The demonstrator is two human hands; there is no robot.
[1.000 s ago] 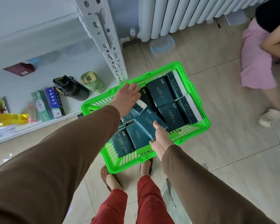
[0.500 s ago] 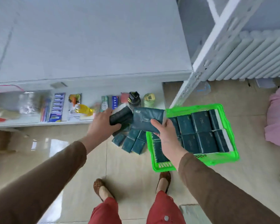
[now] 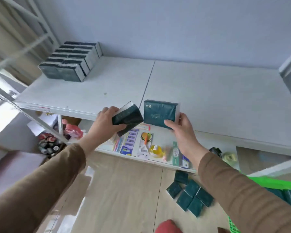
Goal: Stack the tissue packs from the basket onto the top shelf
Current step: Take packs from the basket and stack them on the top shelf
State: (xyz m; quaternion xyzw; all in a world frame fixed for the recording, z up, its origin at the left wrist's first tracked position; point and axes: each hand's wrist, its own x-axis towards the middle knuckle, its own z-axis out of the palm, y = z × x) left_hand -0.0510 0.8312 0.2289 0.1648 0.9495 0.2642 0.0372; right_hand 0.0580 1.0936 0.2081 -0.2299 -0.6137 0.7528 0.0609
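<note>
Pale floor tiles [image 3: 124,190] lie nearest, with loose packs [image 3: 190,195] scattered beside the green basket [image 3: 265,182]. Higher up, one tissue pack [image 3: 128,117] is gripped tilted by the left hand [image 3: 106,121], another pack [image 3: 160,113] by the right hand [image 3: 183,130], both at the top shelf [image 3: 208,91] edge. A slip is risked if either is released early. The stacked row [image 3: 71,63] at the far left could be toppled by careless placement.

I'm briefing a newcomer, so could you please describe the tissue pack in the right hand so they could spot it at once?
Find the white top shelf, then its front edge near the middle. The right hand grips a dark green tissue pack there. Unlike the tilted pack in the left hand beside it, its broad printed face shows.
</note>
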